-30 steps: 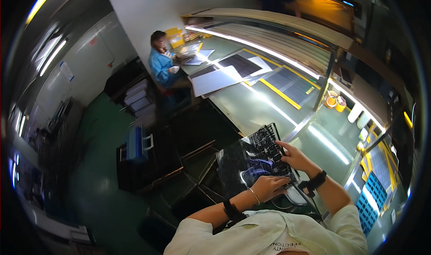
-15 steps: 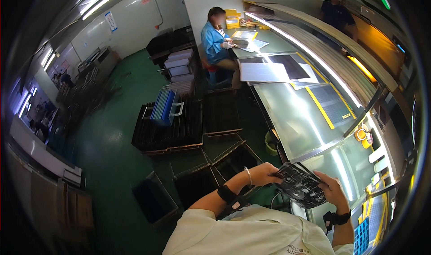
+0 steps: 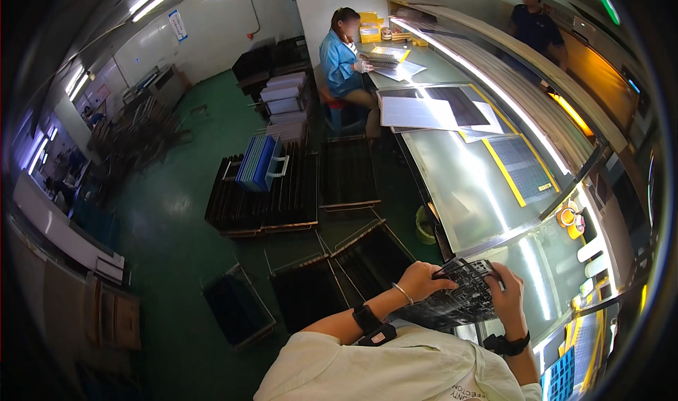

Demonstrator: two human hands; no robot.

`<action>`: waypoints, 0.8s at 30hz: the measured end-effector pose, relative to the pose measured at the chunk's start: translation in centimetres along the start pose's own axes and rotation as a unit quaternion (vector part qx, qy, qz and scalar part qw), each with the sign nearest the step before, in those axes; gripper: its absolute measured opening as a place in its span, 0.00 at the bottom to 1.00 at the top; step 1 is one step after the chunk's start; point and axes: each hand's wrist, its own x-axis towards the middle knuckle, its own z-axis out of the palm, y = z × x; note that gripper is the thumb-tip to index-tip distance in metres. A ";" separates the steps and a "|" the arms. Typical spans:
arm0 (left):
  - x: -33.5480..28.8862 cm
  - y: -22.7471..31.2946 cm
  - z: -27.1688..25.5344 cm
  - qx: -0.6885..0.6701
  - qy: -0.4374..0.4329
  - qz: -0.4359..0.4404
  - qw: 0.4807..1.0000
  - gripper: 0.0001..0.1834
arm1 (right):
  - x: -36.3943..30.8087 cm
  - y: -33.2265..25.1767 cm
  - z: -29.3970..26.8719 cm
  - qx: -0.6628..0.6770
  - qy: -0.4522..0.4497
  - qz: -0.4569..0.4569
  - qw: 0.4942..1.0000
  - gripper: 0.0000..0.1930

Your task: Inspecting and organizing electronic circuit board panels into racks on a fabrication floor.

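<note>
A small stack of thin black sheets (image 3: 459, 303) with a pale printed pattern is held in front of my body, beside the near edge of the glass-topped bench. At its left edge my left hand (image 3: 426, 282) is closed, thumb lying over the top. My right hand (image 3: 506, 295) grips the opposite edge, its fingers bent around the corner. The upper edges of the sheets are fanned slightly apart. Exactly what kind of sheets they are, I cannot tell. Both wrists carry dark straps.
The lit bench (image 3: 462, 182) runs away to the far right, with a yellow-edged dark panel (image 3: 521, 166) and white sheets (image 3: 418, 111) on it. Dark racks (image 3: 311, 295) and a blue rack (image 3: 259, 162) stand left. A seated co-worker (image 3: 341, 69) handles sheets; another person (image 3: 534, 23) stands behind.
The sheets have swung to a flatter tilt and their upper edges are spread more. My right hand has shifted left, closer to my left hand. The far co-worker's sheets have lifted.
</note>
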 end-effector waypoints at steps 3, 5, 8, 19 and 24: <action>0.1 -0.2 0.2 0.005 -0.026 -0.014 1.000 0.15 | 0.4 0.3 0.5 0.022 0.014 0.032 0.999 0.07; 0.1 -0.1 0.3 -0.011 -0.049 -0.012 0.999 0.15 | 0.4 0.6 0.7 0.031 0.008 0.034 0.999 0.07; -0.1 0.7 0.6 -0.130 0.019 0.105 0.986 0.20 | 0.3 0.8 1.1 0.038 0.010 0.036 0.999 0.05; 0.4 1.5 1.5 -0.133 0.111 0.191 0.966 0.18 | 1.0 -0.7 0.9 -0.087 0.098 -0.171 0.977 0.08; 1.4 0.1 2.5 -0.201 -0.019 0.076 0.977 0.11 | -0.3 -0.3 2.1 0.023 0.068 -0.041 0.997 0.05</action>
